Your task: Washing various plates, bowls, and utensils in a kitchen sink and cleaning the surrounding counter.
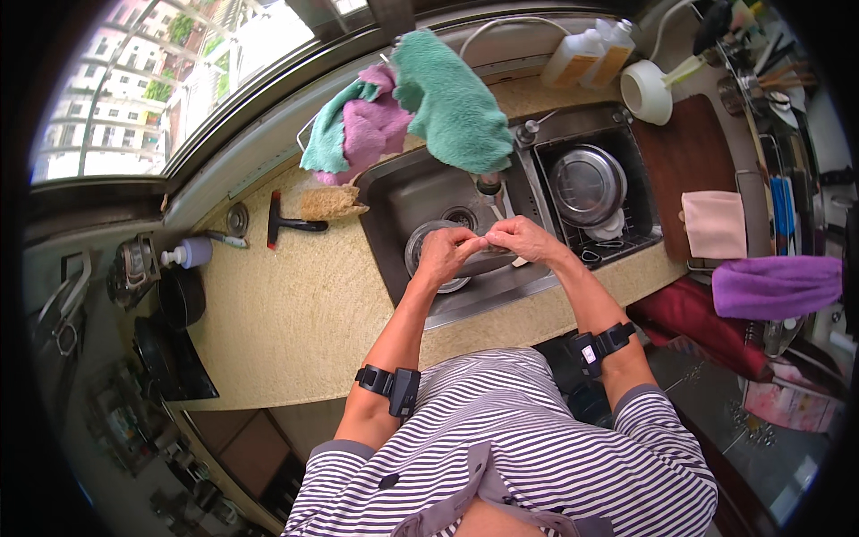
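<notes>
My left hand [443, 254] and my right hand [521, 239] meet fingertip to fingertip above the left basin of a steel sink [389, 221]. The fingers of both are pinched together; whether something small is between them cannot be told. Below my left hand a round metal lid or dish [415, 250] lies in the basin. Dishes beneath my hands are partly hidden. The faucet [490, 184] stands just beyond, with a green towel [449, 101] hanging over it. A drain strainer [461, 217] shows at the basin's bottom.
The right basin holds a rack with a metal lid [587, 186]. Left of the sink lie a loofah [332, 201] and a squeegee [292, 223] on the counter [288, 315]. A brown cutting board [684, 154], a pink cloth [715, 225] and a purple towel [777, 287] are at the right.
</notes>
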Demonstrator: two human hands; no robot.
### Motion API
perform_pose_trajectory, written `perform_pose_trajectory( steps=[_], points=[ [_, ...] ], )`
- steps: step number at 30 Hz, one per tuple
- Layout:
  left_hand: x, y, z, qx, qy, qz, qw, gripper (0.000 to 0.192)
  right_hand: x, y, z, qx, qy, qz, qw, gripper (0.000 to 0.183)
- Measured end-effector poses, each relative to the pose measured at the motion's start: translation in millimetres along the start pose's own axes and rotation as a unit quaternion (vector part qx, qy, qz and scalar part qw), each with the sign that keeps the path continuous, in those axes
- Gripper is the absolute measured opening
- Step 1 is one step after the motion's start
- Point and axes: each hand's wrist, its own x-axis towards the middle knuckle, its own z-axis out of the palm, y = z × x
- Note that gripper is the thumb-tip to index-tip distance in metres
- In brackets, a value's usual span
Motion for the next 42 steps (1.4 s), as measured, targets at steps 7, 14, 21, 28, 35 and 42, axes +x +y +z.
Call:
perform_pose_trajectory(
  steps=[7,14,21,28,35,42],
  points=[
    [-4.9,-8.4,0.8,0.115,0.274,0.033,0.954,0.041,-30.2,56.6,6.9,0.325,0.263,0.016,0.908,0.036],
    [-16.6,-31.6,9.1,0.149,0.207,-0.038,0.966,0.040,-46.5,75.0,-12.0,0.411,0.310,0.008,0.857,0.042],
    [-28.4,-38.8,22.3,0.159,0.180,-0.042,0.970,0.037,-57.5,75.7,-31.4,0.473,0.357,0.006,0.805,0.040],
    [-31.5,-48.6,15.8,0.173,0.177,-0.057,0.967,0.036,-108.8,91.1,-128.8,0.473,0.459,-0.118,0.742,0.027],
    [-32.2,-94.6,23.0,0.036,0.175,-0.319,0.931,0.046,-123.7,100.8,-155.3,0.391,0.602,-0.063,0.693,0.026],
    [-42.9,-163.6,30.9,-0.211,0.185,-0.510,0.813,0.048,-123.9,83.7,-157.8,0.254,0.628,-0.052,0.734,0.032]
  ],
)
